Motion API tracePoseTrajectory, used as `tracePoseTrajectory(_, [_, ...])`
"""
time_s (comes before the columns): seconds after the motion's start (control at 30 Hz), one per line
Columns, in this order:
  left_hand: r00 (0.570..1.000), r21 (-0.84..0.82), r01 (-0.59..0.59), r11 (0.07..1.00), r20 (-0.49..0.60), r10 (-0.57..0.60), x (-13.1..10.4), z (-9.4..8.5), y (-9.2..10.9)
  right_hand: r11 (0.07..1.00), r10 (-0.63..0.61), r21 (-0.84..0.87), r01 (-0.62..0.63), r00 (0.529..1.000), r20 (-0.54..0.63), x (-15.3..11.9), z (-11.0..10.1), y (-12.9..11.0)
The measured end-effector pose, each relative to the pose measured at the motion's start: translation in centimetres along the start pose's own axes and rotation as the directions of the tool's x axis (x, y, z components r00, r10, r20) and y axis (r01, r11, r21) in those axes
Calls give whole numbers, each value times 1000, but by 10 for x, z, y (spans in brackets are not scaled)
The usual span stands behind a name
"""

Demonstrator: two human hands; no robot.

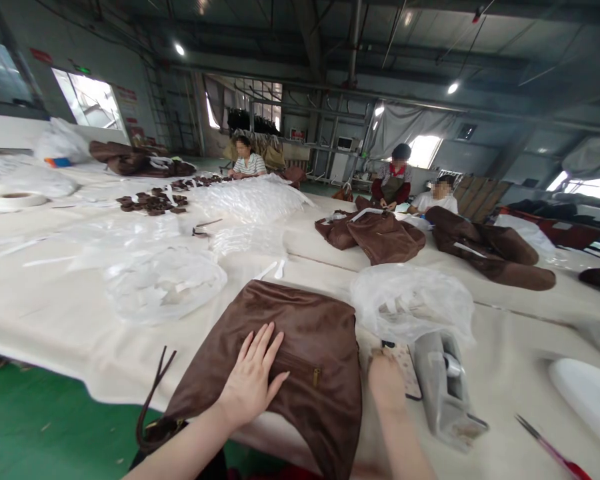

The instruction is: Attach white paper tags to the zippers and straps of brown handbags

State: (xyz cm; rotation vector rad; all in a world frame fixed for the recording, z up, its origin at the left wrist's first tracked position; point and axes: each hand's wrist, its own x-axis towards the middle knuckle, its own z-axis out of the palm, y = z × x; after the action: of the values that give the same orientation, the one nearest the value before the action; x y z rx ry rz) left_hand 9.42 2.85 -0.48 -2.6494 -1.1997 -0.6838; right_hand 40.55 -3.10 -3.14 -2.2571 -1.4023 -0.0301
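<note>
A brown leather-look handbag (300, 320) lies flat on the table in front of me, with a small zipped pocket facing up. My left hand (253, 373) rests on it, palm down with fingers stretched out, just left of the brass-coloured zip pull (317, 377). To the right of the bag is my right hand (386, 381), smeared by motion, so its fingers cannot be made out. It overlaps the edge of a phone in a patterned case (409, 370). Beside the phone stands a grey tape dispenser (443, 387). A dark strap (153, 393) hangs off the bag's left end.
Clear plastic bags (165, 283) lie beyond my bag, another (415, 300) behind the dispenser. Scissors (550, 443) and a white roll (587, 397) are at right. More brown bags (380, 233) lie farther off, near several seated or standing people (395, 180).
</note>
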Motion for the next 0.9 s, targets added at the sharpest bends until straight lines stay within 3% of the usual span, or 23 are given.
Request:
tracePoseTrajectory(0.17, [1000,0,10,1000,14,-10,0,15,-8,989,77,128,-79,997,24,-1,-6,12])
tracePoseTrajectory(0.3, [999,-103,51,993,24,-49,1,2,-2,920,170,345,-184,983,69,-11,-23,10])
tracePoseTrajectory(0.33, [997,-158,77,984,23,-75,2,-5,3,850,191,476,-225,974,121,-18,-27,3])
tracePoseTrajectory(0.4, [992,-311,127,942,42,-119,4,-22,17,585,187,740,-330,944,273,-37,-33,-18])
tracePoseTrajectory(0.47, [985,-515,168,840,121,-123,7,-38,34,303,113,851,-429,903,415,-59,-36,-46])
tracePoseTrajectory(0.5, [976,-621,203,757,188,-107,9,-44,43,243,61,853,-462,885,462,-69,-37,-59])
tracePoseTrajectory(0.6, [909,-777,406,482,398,-125,10,-53,62,266,-72,828,-493,846,528,-93,-36,-88])
tracePoseTrajectory(0.67, [863,-776,505,379,460,-208,8,-51,67,327,-125,813,-482,830,543,-102,-34,-96])
tracePoseTrajectory(0.73, [845,-779,533,329,474,-247,4,-49,65,335,-148,802,-494,813,563,-106,-32,-99])
tracePoseTrajectory(0.83, [847,-795,532,293,506,-163,-1,-50,58,311,-167,802,-510,801,574,-107,-32,-98])
tracePoseTrajectory(0.9, [849,-798,525,295,515,-116,-2,-54,54,373,-170,792,-483,804,570,-105,-33,-99])
